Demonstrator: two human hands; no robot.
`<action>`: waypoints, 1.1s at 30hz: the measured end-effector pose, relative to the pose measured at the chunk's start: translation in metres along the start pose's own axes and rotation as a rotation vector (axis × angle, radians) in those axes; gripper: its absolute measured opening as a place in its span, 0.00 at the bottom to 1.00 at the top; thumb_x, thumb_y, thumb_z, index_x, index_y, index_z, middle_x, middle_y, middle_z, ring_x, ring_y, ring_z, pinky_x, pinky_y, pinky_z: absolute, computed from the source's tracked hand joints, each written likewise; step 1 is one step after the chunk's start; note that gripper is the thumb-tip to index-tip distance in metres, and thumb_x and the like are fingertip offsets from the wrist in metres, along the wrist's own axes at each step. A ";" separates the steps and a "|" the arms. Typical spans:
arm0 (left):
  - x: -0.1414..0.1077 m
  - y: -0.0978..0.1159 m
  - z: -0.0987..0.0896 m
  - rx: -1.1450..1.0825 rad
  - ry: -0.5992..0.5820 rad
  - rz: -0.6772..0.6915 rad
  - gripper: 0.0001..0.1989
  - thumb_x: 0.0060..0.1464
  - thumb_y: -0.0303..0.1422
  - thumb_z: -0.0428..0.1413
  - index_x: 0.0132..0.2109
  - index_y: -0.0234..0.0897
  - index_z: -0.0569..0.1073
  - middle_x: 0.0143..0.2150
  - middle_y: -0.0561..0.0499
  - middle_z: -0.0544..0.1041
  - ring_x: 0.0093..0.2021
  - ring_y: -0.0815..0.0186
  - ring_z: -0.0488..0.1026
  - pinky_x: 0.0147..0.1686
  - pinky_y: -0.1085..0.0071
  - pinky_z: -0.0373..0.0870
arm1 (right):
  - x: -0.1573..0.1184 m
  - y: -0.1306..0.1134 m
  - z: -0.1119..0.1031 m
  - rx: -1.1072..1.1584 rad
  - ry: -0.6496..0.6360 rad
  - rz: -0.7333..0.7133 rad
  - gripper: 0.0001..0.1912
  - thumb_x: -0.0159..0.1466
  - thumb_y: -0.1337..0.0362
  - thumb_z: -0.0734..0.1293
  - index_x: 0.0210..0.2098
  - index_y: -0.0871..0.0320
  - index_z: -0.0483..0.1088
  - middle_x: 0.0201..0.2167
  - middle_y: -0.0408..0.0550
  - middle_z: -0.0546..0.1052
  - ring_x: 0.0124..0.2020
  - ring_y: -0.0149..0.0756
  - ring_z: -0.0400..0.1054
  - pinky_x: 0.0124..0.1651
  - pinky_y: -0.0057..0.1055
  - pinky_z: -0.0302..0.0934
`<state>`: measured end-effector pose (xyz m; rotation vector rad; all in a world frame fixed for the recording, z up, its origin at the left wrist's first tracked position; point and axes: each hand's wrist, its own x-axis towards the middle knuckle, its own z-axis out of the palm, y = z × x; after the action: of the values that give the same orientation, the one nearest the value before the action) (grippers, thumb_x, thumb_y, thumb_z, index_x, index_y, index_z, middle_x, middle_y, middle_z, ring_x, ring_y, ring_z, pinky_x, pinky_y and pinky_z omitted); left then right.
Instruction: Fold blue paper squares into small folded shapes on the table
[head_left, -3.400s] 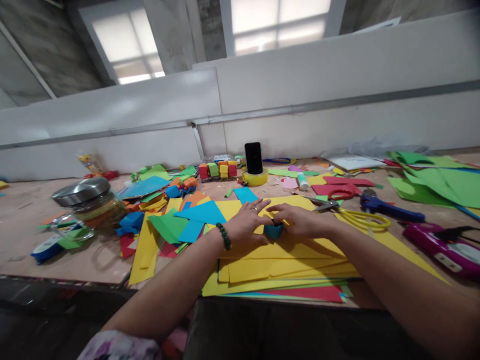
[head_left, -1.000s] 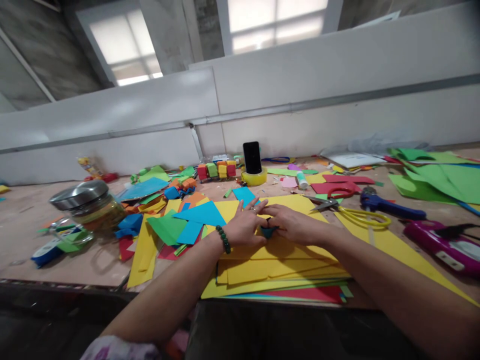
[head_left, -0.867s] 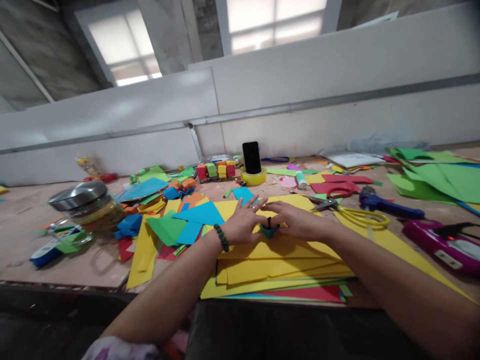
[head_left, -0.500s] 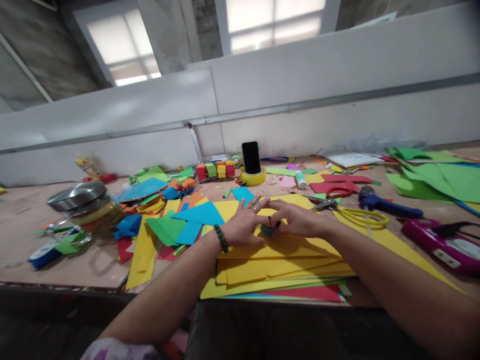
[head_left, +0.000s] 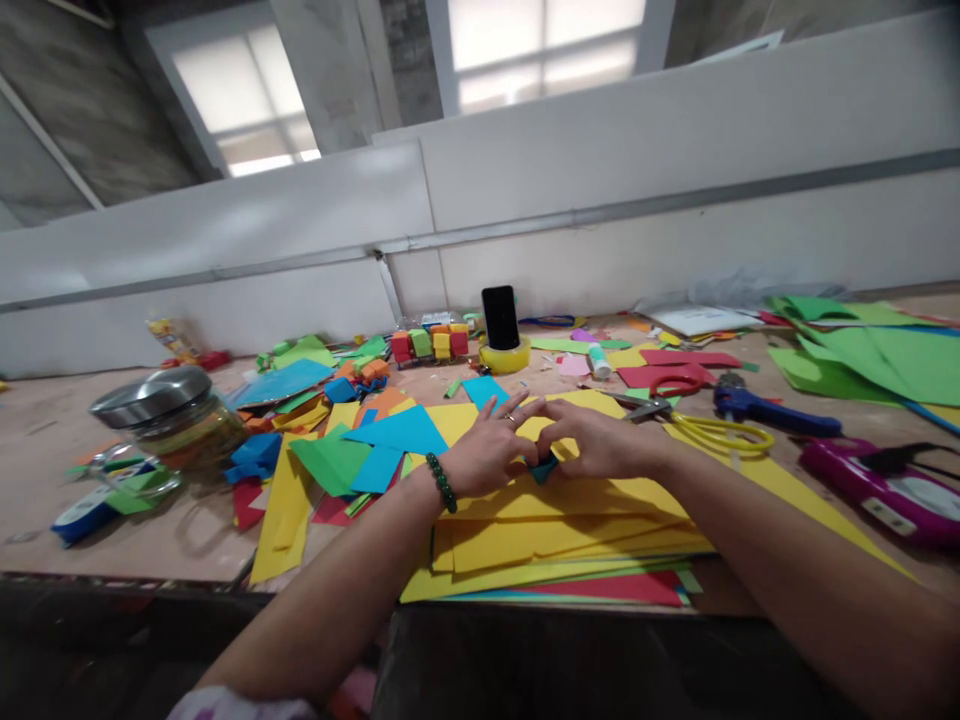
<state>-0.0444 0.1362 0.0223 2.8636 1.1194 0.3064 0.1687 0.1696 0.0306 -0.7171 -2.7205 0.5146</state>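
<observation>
pinching a small, folded blue paper piece (head_left: 543, 469) between them, the bare left hand (head_left: 491, 452) and bare right hand (head_left: 589, 441) hold it over flat, stacked, matte yellow paper sheets (head_left: 499, 541).

Before you lies the paper stack (head_left: 585, 545), your left hand (head_left: 487, 452) and right hand (head_left: 596, 440) over it, the small piece (head_left: 544, 470) between them, as far as your fingers let it show. To your left, past loose scraps (head_left: 334, 462), stands the jar (head_left: 196, 428). Behind the stack, the phone (head_left: 500, 316) rises from the tape roll (head_left: 505, 357), blocks (head_left: 430, 345) left of it. Rightward come scissors (head_left: 731, 437), then the hand tool (head_left: 780, 412), then the cased device (head_left: 874, 490).
</observation>
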 end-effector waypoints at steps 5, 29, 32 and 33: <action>0.001 0.001 0.001 -0.020 -0.024 -0.015 0.07 0.51 0.28 0.62 0.38 0.42 0.79 0.72 0.46 0.48 0.71 0.44 0.43 0.62 0.34 0.41 | 0.002 -0.001 0.003 -0.012 -0.035 0.087 0.18 0.51 0.68 0.72 0.43 0.56 0.75 0.51 0.53 0.73 0.50 0.47 0.68 0.51 0.40 0.63; 0.007 -0.002 0.010 -0.074 0.090 -0.146 0.10 0.51 0.32 0.61 0.42 0.42 0.77 0.71 0.46 0.52 0.71 0.47 0.46 0.63 0.35 0.39 | 0.006 0.001 0.007 -0.082 0.017 0.055 0.10 0.52 0.74 0.67 0.33 0.57 0.73 0.46 0.52 0.75 0.49 0.45 0.68 0.50 0.38 0.63; 0.008 -0.002 0.011 -0.093 0.092 -0.176 0.06 0.53 0.31 0.60 0.40 0.42 0.78 0.70 0.46 0.55 0.70 0.48 0.47 0.63 0.36 0.39 | 0.006 -0.004 0.006 -0.090 0.013 0.032 0.13 0.50 0.74 0.67 0.34 0.57 0.75 0.50 0.53 0.73 0.51 0.47 0.68 0.51 0.40 0.63; 0.009 -0.002 0.012 -0.101 0.085 -0.176 0.06 0.53 0.30 0.60 0.39 0.42 0.79 0.70 0.47 0.56 0.70 0.48 0.47 0.63 0.36 0.39 | 0.006 -0.007 0.007 -0.083 0.022 0.021 0.11 0.51 0.72 0.68 0.34 0.57 0.75 0.50 0.54 0.73 0.51 0.48 0.68 0.52 0.41 0.63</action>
<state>-0.0370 0.1440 0.0120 2.6649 1.3193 0.4644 0.1582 0.1656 0.0281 -0.7686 -2.7296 0.3984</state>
